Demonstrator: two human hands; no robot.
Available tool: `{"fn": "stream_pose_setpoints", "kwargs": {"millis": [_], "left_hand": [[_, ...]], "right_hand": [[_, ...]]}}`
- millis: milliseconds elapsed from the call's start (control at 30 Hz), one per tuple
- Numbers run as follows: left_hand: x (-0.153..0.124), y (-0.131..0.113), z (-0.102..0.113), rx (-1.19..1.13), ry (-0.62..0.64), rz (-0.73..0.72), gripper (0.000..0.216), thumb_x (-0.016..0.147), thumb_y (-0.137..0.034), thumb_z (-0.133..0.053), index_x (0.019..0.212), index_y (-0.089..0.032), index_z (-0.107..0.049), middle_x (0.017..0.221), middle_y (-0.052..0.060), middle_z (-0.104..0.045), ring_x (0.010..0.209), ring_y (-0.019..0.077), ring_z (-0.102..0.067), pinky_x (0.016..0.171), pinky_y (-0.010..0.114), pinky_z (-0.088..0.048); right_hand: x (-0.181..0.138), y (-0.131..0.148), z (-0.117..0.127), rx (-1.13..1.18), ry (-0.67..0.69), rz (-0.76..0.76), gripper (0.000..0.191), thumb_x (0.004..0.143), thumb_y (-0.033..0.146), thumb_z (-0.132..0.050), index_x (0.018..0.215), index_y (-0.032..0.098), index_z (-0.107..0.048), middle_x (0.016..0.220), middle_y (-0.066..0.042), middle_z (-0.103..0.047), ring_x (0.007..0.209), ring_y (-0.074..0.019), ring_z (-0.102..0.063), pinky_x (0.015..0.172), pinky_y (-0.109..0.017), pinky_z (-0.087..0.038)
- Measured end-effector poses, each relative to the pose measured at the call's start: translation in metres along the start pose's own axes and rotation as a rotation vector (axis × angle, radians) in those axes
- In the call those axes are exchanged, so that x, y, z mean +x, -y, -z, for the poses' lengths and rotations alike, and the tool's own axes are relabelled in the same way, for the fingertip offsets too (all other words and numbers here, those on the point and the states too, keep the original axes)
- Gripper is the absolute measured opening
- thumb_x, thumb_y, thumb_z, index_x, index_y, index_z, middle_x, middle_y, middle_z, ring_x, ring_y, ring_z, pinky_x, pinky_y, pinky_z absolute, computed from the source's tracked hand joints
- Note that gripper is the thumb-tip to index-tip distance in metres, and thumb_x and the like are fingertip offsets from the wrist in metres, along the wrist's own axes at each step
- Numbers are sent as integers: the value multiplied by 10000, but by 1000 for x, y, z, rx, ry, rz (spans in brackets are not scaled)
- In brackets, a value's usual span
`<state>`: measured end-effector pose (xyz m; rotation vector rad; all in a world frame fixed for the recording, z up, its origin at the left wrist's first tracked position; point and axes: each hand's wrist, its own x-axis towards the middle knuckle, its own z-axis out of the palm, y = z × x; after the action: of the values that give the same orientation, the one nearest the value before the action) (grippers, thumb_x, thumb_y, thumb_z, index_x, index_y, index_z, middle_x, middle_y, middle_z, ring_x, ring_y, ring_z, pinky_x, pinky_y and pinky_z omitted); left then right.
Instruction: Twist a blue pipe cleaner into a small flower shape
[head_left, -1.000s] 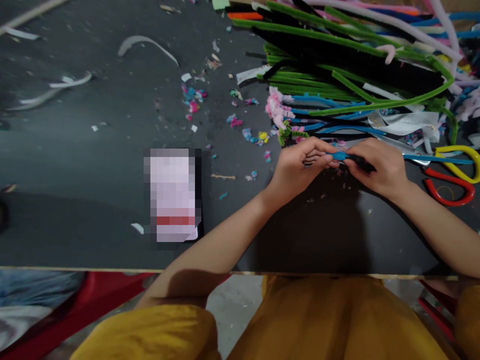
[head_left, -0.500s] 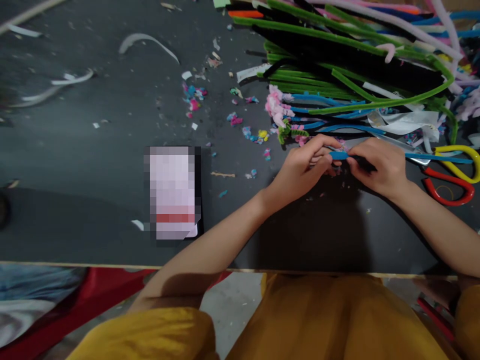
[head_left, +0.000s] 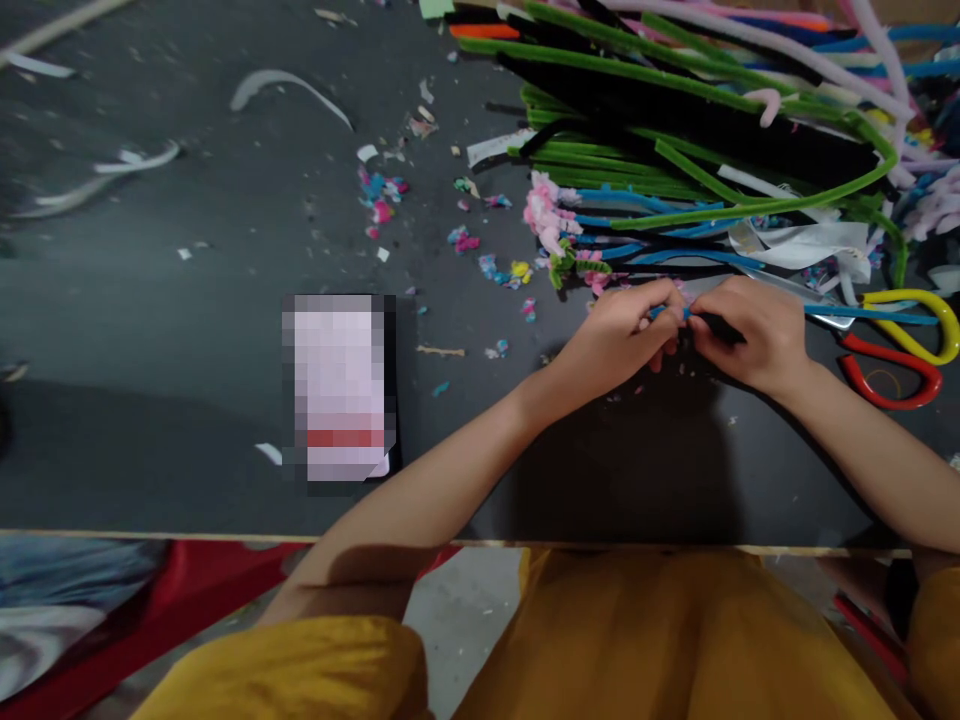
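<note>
My left hand point(head_left: 619, 338) and my right hand point(head_left: 746, 333) meet over the dark table point(head_left: 225, 300), fingertips almost touching. Both are closed in a pinch on a thin blue pipe cleaner point(head_left: 667, 312), of which only a short piece shows between them. A dark stick-like part point(head_left: 718, 327) pokes out under my right fingers. Just beyond my hands lie small pink and green pipe cleaner flowers point(head_left: 555, 225) and several loose blue pipe cleaners point(head_left: 675, 255).
A big heap of green, black, pink and blue pipe cleaners point(head_left: 697, 110) fills the far right. Scissors with yellow and red handles point(head_left: 900, 345) lie right of my right hand. A phone point(head_left: 339, 390) lies at left. Coloured scraps point(head_left: 382, 195) and paper strips point(head_left: 289, 85) litter the table.
My left hand has slid right along the blue pipe cleaner towards my right hand, so less blue shows between them. My right hand has hardly moved.
</note>
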<state>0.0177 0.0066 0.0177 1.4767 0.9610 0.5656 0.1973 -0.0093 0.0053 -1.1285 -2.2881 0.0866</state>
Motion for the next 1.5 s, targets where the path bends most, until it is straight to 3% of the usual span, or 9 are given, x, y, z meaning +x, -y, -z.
{"fn": "stream_pose_setpoints", "kwargs": {"millis": [200,667,967,1267,1500], "left_hand": [[-2,7,5,-49,26,-67,185,889,-242,-483,718,-173,-492,573,-42,-557,402,42,-511,401,136,-378],[-4,9,7,-88,-53,-87,276,873,-341,-525,656,-175,-486,481,-55,-495,339,31,-410,346,159,-281],[-4,12,6,-106,-65,-142,302,896,-399,-515,690,-177,-500,501,-55,-505,348,35,-414,364,177,-302],[-5,13,5,-85,-92,-162,330,893,-441,-519,697,-176,-511,503,-56,-503,358,38,-422,380,182,-321],[-7,11,4,60,-167,-196,239,881,-291,-515,675,-170,-510,493,-59,-485,397,42,-399,420,180,-299]], "right_hand": [[-2,0,0,24,-23,11,119,891,238,-520,878,215,-636,722,-16,-673,650,-145,-615,596,-275,-449],[-2,0,-2,123,-27,40,132,904,188,-510,924,170,-640,769,-54,-680,700,-148,-610,617,-264,-451],[-3,7,-1,-3,46,19,211,925,227,-466,799,184,-630,606,0,-580,531,-108,-501,504,-240,-366],[-3,14,-2,-52,109,2,242,898,215,-447,678,197,-547,568,19,-561,491,-103,-458,494,-266,-295],[-3,21,-2,-104,72,76,254,899,214,-442,710,176,-607,564,12,-606,484,-114,-496,497,-269,-312]]}}
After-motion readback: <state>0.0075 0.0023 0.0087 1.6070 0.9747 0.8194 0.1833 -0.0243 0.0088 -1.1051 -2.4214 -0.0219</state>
